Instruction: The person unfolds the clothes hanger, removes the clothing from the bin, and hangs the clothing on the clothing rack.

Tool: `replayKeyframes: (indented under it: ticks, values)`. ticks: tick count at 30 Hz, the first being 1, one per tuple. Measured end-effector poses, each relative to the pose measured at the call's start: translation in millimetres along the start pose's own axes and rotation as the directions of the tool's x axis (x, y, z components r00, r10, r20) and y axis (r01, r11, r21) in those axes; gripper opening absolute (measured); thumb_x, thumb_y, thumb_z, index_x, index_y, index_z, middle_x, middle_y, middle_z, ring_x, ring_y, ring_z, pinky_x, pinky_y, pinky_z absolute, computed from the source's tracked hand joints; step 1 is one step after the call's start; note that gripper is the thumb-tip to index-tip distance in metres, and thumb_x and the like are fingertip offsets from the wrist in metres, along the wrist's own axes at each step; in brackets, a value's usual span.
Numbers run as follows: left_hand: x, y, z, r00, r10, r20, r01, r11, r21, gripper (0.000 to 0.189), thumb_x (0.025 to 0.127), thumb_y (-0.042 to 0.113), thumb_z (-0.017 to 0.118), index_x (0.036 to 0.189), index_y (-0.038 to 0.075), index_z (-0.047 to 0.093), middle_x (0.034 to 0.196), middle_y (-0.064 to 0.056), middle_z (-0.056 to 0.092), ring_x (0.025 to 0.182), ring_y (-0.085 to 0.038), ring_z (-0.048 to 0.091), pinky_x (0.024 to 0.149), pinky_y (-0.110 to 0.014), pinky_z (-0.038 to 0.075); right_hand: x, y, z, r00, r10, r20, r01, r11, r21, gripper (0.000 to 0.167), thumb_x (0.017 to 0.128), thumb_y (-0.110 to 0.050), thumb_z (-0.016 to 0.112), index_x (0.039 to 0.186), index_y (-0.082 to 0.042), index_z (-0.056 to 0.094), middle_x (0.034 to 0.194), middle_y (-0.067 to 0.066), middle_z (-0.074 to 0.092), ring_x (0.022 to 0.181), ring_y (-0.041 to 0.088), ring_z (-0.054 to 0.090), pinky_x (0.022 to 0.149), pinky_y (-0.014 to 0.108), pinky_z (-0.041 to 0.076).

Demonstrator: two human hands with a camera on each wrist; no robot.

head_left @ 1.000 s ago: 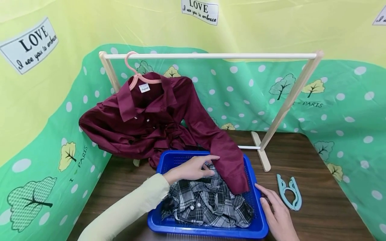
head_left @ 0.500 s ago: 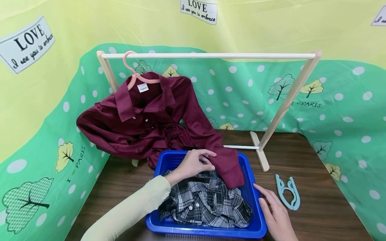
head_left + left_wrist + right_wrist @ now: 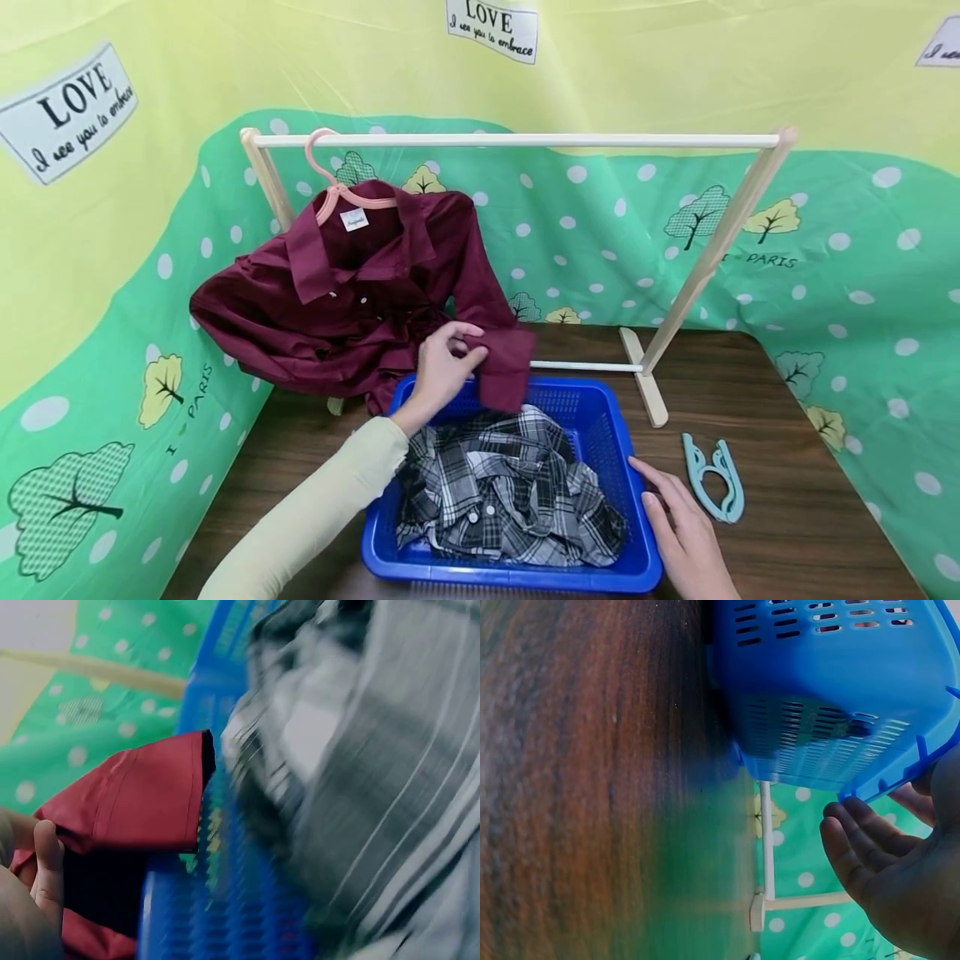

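Note:
A maroon long-sleeved shirt (image 3: 360, 292) hangs by a pink hanger (image 3: 324, 167) at the left of a rack. My left hand (image 3: 444, 367) pinches its sleeve just above the cuff (image 3: 504, 387), over the basket's back rim. In the left wrist view, the cuff (image 3: 150, 796) juts from between thumb and fingers. A blue plastic basket (image 3: 517, 577) holds a crumpled black-and-grey plaid shirt (image 3: 510, 500). My right hand (image 3: 686, 529) rests at the basket's right rim with loosely extended fingers; in the right wrist view, fingertips (image 3: 849, 806) touch the rim from outside.
The rack has a white top rail (image 3: 562, 140) and a wooden right leg (image 3: 705, 267) with a foot (image 3: 643, 379) on the table. A light-blue folding hanger (image 3: 716, 479) lies on the dark wooden table (image 3: 795, 467) right of the basket. Printed cloth surrounds the back and sides.
My left hand has moved up and left, drawing the maroon sleeve out from over the plaid shirt to the basket's back edge. The right hand stays at the rim.

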State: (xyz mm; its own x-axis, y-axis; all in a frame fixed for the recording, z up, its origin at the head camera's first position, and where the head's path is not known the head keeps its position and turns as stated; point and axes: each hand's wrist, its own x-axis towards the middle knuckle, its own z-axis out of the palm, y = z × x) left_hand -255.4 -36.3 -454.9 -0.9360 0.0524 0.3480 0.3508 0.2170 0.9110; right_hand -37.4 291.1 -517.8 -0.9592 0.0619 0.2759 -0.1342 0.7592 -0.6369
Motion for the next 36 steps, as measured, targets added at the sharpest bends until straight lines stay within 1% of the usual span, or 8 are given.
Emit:
replayKeyframes:
  ticks: [6, 11, 18, 23, 27, 32, 35, 36]
  values:
    - [22.8, 2.7, -26.5, 0.988, 0.01, -0.153, -0.017, 0.999, -0.042, 0.022, 0.093, -0.006, 0.082, 0.114, -0.001, 0.08, 0.093, -0.017, 0.077, 0.071, -0.009, 0.077, 0.07, -0.021, 0.063, 0.1, 0, 0, 1.0, 0.001, 0.006, -0.001, 1.0, -0.003, 0.038, 0.118, -0.018, 0.056, 0.156, -0.017, 0.064, 0.14, 0.008, 0.069, 0.118, 0.018, 0.067, 0.082, 0.027, 0.061]
    - [25.7, 0.3, -37.2, 0.987, -0.032, -0.156, 0.029, 0.999, -0.018, 0.027, 0.096, 0.0, 0.079, 0.124, 0.002, 0.08, 0.117, -0.014, 0.072, 0.101, -0.017, 0.074, 0.091, -0.02, 0.06, -0.7, 0, -2, 1.0, 0.0, -0.002, 0.0, 1.0, -0.013, 0.038, 0.118, -0.018, 0.055, 0.155, -0.017, 0.064, 0.14, 0.007, 0.069, 0.119, 0.003, 0.062, 0.083, 0.027, 0.061]
    - [7.6, -21.3, -45.7, 0.974, -0.227, 0.02, 0.224, 0.967, 0.12, 0.035, 0.101, 0.009, 0.08, 0.135, 0.001, 0.076, 0.126, -0.019, 0.074, 0.112, -0.035, 0.075, 0.096, -0.039, 0.06, -1.4, -1, -2, 1.0, 0.0, 0.006, 0.0, 1.0, -0.024, 0.038, 0.119, -0.019, 0.055, 0.156, -0.017, 0.064, 0.139, 0.005, 0.069, 0.12, -0.002, 0.059, 0.087, 0.03, 0.062]
    - [6.5, -23.6, -61.9, 0.881, -0.405, 0.242, 0.35, 0.905, 0.24, 0.045, 0.107, 0.019, 0.075, 0.147, 0.0, 0.068, 0.141, -0.021, 0.07, 0.129, -0.038, 0.069, 0.108, -0.048, 0.056, -1.4, -1, -2, 1.0, -0.006, 0.009, 0.006, 0.999, -0.034, 0.039, 0.118, -0.019, 0.055, 0.156, -0.017, 0.063, 0.14, 0.005, 0.068, 0.12, 0.001, 0.061, 0.087, 0.03, 0.063]
    - [8.7, -18.8, -76.1, 0.848, -0.427, 0.313, 0.332, 0.889, 0.315, 0.049, 0.108, 0.025, 0.073, 0.15, 0.001, 0.065, 0.148, -0.024, 0.064, 0.134, -0.041, 0.061, 0.113, -0.054, 0.051, -0.8, -1, -2, 1.0, -0.017, 0.008, 0.017, 0.999, -0.036, 0.039, 0.118, -0.018, 0.055, 0.156, -0.017, 0.063, 0.139, 0.005, 0.069, 0.119, 0.007, 0.064, 0.087, 0.029, 0.062]
    - [3.2, -13.6, -88.9, 0.846, -0.411, 0.341, 0.306, 0.896, 0.32, 0.048, 0.11, 0.026, 0.072, 0.152, 0.005, 0.065, 0.154, -0.027, 0.057, 0.138, -0.043, 0.06, 0.116, -0.056, 0.049, 0.3, -2, -3, 1.0, -0.02, 0.014, 0.021, 0.999, -0.04, 0.038, 0.118, -0.018, 0.056, 0.156, -0.017, 0.064, 0.139, 0.006, 0.069, 0.119, 0.017, 0.067, 0.087, 0.029, 0.062]
    - [-4.4, -11.4, -94.0, 0.865, -0.369, 0.341, 0.269, 0.913, 0.306, 0.047, 0.109, 0.028, 0.072, 0.15, 0.005, 0.066, 0.155, -0.029, 0.057, 0.14, -0.046, 0.061, 0.117, -0.057, 0.049, 0.8, -3, -4, 1.0, -0.011, 0.014, 0.012, 0.998, -0.054, 0.038, 0.118, -0.019, 0.056, 0.155, -0.016, 0.064, 0.139, 0.006, 0.069, 0.119, 0.013, 0.066, 0.087, 0.031, 0.063]
    - [-4.4, -25.8, -96.8, 0.879, -0.322, 0.352, 0.232, 0.933, 0.275, 0.048, 0.109, 0.034, 0.073, 0.149, 0.008, 0.068, 0.154, -0.026, 0.059, 0.139, -0.044, 0.063, 0.117, -0.054, 0.05, 0.9, -3, -4, 1.0, -0.011, 0.012, 0.012, 0.998, -0.057, 0.038, 0.118, -0.018, 0.056, 0.154, -0.016, 0.064, 0.139, 0.006, 0.069, 0.118, 0.012, 0.066, 0.086, 0.031, 0.063]
